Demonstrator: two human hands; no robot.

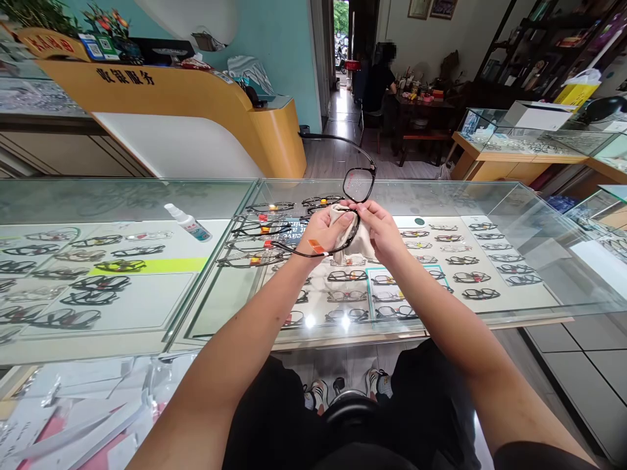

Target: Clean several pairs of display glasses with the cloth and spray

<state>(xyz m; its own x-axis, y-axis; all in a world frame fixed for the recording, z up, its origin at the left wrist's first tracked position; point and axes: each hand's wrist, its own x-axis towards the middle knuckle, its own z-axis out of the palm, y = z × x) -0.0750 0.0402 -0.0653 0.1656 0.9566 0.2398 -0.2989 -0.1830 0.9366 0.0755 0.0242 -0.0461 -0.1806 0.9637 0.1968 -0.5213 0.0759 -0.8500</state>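
Above the glass counter I hold a pair of dark-framed eyeglasses (360, 185) with both temples unfolded. One lens stands up clear beyond my fingers, with small reddish print on it. My left hand (319, 230) is closed on a pale cloth (361, 240), which is folded around the nearer lens and hides most of it. My right hand (385, 228) pinches the frame near the bridge, with the cloth against its fingers. One temple, bearing an orange tag (316, 246), passes over my left wrist; the other points away to the upper left.
Left of my hands, a white spray bottle (187, 222) lies tilted on the counter. Several eyeglasses (259, 228) with coloured tags lie on the glass top (215, 307) beside my left hand. More frames (473, 277) show beneath the glass. A person (377, 81) sits at a far table.
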